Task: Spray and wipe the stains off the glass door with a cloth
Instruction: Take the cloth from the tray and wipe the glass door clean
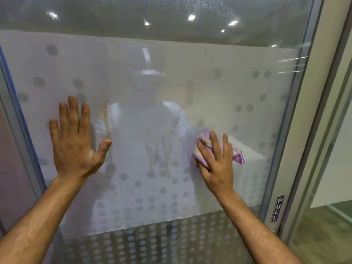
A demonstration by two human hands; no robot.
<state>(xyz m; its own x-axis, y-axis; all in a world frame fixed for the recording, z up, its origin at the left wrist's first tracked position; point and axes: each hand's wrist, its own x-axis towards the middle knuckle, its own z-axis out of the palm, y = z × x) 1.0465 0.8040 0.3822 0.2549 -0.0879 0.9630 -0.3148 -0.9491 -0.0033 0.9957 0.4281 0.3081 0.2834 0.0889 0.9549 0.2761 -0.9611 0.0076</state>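
A frosted glass door [219,88] with a dot pattern fills the view. Brownish stains [105,115] run down the glass right of my left hand, and fainter ones [163,134] sit in the middle. My left hand [76,141] lies flat on the pane, fingers spread, holding nothing. My right hand [217,161] presses a crumpled purple-and-white cloth [237,155] against the glass, right of the middle stains. No spray bottle is in view.
The door's grey metal frame [291,130] runs down the right side, with a small "PULL" label [277,208] low on it. A blue-edged frame [17,103] borders the left. Beyond the right frame another glass panel [335,149] and floor show.
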